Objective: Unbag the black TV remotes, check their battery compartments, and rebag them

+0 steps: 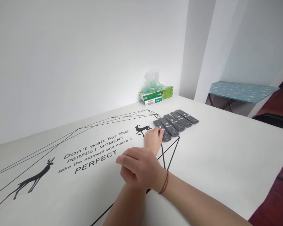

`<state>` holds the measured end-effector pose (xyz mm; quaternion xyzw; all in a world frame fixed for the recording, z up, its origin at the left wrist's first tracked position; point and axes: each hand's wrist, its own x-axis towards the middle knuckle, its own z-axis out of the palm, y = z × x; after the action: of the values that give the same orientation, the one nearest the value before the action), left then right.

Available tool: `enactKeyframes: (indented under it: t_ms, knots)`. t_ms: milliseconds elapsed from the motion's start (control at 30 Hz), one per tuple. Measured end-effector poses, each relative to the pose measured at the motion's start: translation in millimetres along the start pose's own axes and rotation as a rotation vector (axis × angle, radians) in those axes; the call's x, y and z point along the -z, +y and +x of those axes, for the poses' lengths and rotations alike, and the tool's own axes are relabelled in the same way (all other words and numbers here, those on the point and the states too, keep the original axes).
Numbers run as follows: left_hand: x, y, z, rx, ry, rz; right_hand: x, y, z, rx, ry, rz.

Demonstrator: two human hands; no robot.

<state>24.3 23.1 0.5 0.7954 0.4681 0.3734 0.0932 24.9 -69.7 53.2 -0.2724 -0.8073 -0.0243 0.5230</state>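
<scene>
Several dark grey remote controls (175, 122) lie side by side in a slanting row on the white table. My left hand (152, 138) reaches forward to the nearest remote control (166, 135), at the row's left end. Its fingers are bent over that remote's left edge; the far side of the grip is hidden. Across my left forearm lies my right hand (141, 166), with a thin red cord (165, 183) on its wrist. The right fingers are curled in loosely, and nothing shows in them.
Green and white boxes (153, 96) are stacked against the wall, with a clear plastic bag (152, 81) on top. Black lettering and deer figures (36, 179) mark the table surface (217, 150). A blue patterned ironing board (242, 91) stands beyond its right edge.
</scene>
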Motion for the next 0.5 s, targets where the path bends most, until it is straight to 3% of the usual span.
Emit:
enactKeyframes:
  t_ms: [100,233,333,500]
  knots:
    - [4.0,-3,-7,-0.021,-0.079,0.052,0,-1,0,0.006,-0.027,-0.025]
    - [4.4,6,-15,-0.178,-0.187,0.072,3,-4,2,-0.021,-0.041,-0.016]
    - [-6.6,18,-12,-0.224,-0.143,0.08,3,-7,1,-0.032,-0.054,-0.017]
    - [-25.3,27,-3,-0.152,-0.064,0.077,-1,-9,-1,-0.041,-0.143,-0.043]
